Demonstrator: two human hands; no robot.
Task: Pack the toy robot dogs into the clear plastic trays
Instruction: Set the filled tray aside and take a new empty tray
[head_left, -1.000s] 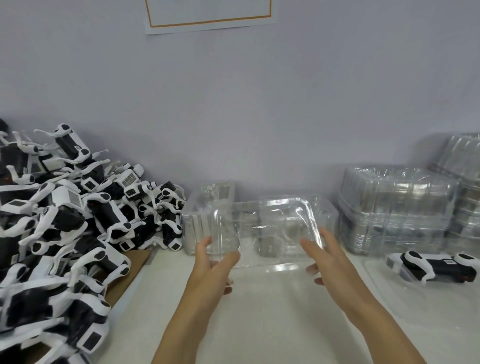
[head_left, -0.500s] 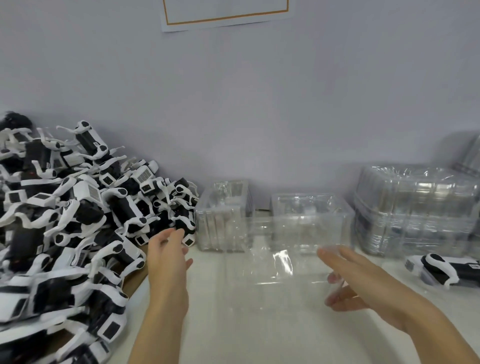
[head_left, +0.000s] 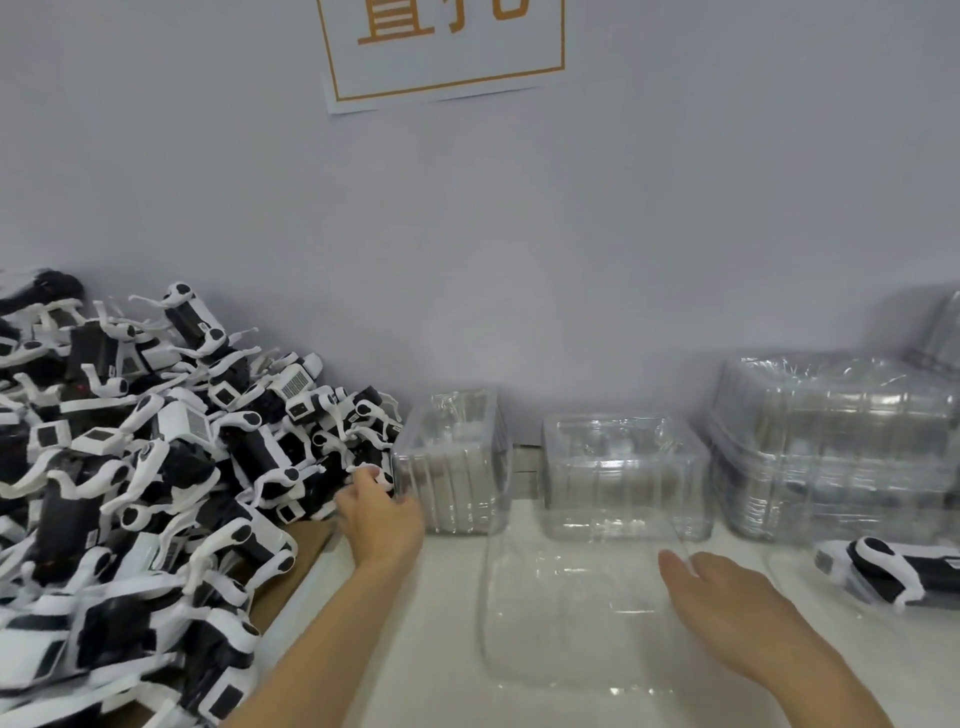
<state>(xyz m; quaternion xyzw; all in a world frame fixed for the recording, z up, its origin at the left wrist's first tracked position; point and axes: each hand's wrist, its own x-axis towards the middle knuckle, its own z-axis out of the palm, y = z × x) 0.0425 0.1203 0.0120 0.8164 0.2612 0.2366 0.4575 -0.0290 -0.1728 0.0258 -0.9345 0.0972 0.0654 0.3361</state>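
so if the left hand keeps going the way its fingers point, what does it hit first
Most likely the near edge of the toy robot dog pile. The left hand points up and left, fingertips at or almost touching a black-and-white dog there. Depth is unclear, so contact may already exist.

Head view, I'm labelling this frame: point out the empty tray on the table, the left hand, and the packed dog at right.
empty tray (head_left: 576, 623), head view, bare floor.
left hand (head_left: 382, 519), head view, back of hand.
packed dog (head_left: 904, 571), head view, black body.
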